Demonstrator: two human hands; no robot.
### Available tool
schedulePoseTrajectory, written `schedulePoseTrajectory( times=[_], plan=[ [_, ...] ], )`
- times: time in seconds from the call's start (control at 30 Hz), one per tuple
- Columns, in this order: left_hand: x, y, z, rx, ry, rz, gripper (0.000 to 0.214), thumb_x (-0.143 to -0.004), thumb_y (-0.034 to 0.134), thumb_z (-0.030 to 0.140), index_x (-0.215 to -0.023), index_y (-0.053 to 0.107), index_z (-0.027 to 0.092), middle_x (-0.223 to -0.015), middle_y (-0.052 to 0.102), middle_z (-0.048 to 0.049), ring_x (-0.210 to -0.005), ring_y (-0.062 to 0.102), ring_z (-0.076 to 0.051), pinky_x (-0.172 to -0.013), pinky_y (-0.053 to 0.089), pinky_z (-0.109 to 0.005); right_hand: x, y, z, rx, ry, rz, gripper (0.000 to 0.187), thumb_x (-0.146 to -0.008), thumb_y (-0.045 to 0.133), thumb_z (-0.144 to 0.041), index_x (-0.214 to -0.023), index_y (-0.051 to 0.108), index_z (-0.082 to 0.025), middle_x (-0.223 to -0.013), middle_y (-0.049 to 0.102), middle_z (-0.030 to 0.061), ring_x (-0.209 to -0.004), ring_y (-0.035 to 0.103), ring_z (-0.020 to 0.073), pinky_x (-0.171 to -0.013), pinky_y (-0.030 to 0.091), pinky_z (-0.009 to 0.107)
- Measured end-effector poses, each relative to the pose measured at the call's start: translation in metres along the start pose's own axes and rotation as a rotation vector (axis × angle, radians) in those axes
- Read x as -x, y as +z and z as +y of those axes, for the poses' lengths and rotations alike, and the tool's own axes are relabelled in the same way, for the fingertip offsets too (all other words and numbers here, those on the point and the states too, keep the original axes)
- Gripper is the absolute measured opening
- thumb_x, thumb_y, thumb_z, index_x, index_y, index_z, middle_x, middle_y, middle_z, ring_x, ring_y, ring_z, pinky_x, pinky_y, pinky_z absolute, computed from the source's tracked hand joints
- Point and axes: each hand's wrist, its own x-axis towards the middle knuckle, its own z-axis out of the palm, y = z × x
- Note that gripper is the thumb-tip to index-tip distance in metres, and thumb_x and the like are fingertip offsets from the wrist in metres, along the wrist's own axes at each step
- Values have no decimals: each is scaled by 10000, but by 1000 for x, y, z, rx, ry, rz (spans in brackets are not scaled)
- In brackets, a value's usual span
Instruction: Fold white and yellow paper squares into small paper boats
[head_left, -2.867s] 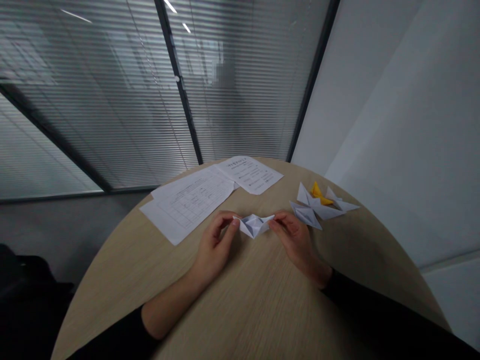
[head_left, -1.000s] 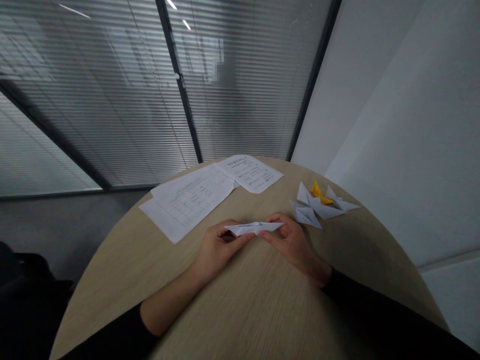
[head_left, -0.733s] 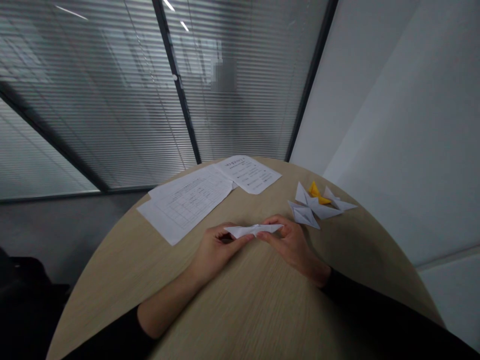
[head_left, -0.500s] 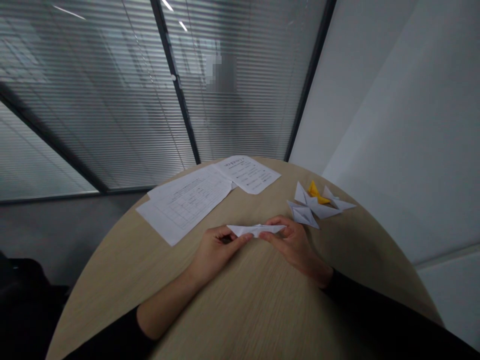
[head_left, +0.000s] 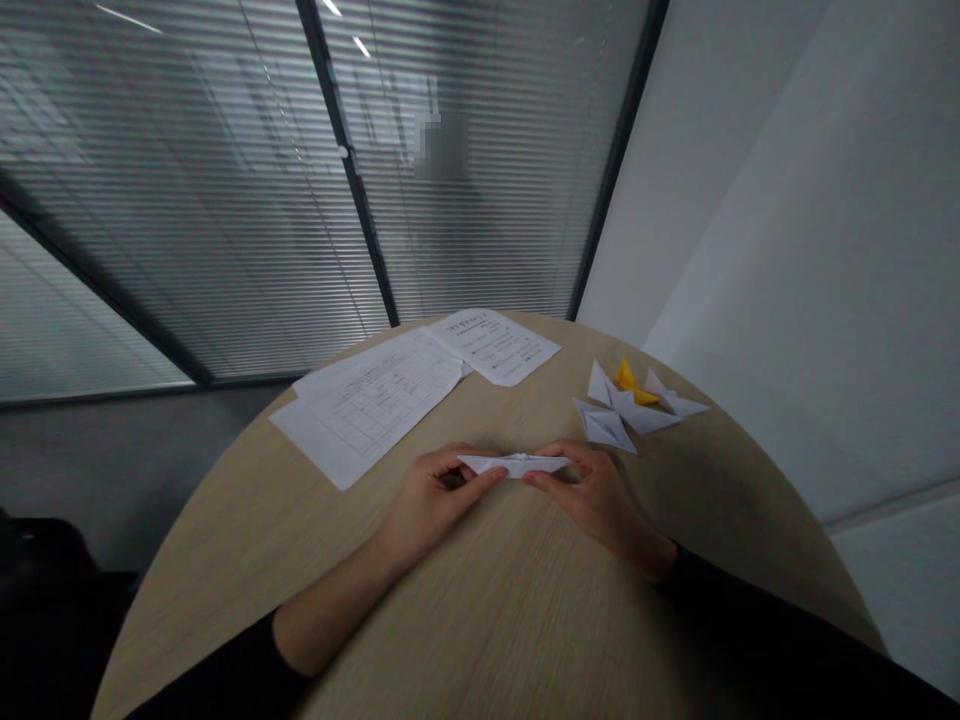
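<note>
My left hand (head_left: 439, 490) and my right hand (head_left: 592, 495) are both closed on a flat white origami piece (head_left: 516, 465); I pinch its left part between my left thumb and fingers, and its right part between my right thumb and fingers. The piece lies level between my hands, long and narrow with pointed ends, held just above the light wood-grain round table (head_left: 525, 640); I cannot tell whether it touches the tabletop. Both wrists angle inward toward the grip, and my black sleeves (head_left: 217, 670) cover my forearms partway; the left one stops well short of my wrist.

Ahead and to the left of my grip, two printed sheets of paper lie on the table; the nearer gridded form (head_left: 375, 400) sits just beyond my left hand, and the other printed sheet (head_left: 495, 345) overlaps its far corner. Ahead and to the right, just beyond my right hand, lies a cluster of white origami pieces (head_left: 637, 410); a yellow origami piece (head_left: 634, 380) sits among them. Beyond the table stand slatted window blinds (head_left: 187, 200) and, to the right, a pale wall (head_left: 750, 200).
</note>
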Motion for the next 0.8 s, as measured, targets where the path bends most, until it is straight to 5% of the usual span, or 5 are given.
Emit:
schedulePoseTrajectory(
  times=[0.37,0.53,0.8],
  plan=[
    [0,0,-2,-65,87,33,408,-1070,782,519,-839,813,184,-781,692,-18,-715,596,-156,-648,448,-272,9,-18,5,142,-188,55,165,-1113,663,-345,-1155,797,-258,-1021,843,50,-930,805,239,-868,657,357],
    [1,0,3,-130,185,-68,374,-1186,602,446,-1064,872,217,-989,802,-59,-885,726,-195,-814,560,-306,15,-19,13,202,-263,-2,228,-1155,608,-293,-1216,827,-271,-1050,805,62,-943,792,229,-840,648,344],
    [-3,-1,-1,-87,193,-160,295,-1161,675,448,-1263,864,246,-1219,852,-93,-1115,792,-262,-1006,610,-400,19,-20,12,207,-324,-53,169,-1152,669,-331,-1233,808,-277,-1092,855,66,-974,829,238,-860,663,349]
  ],
)
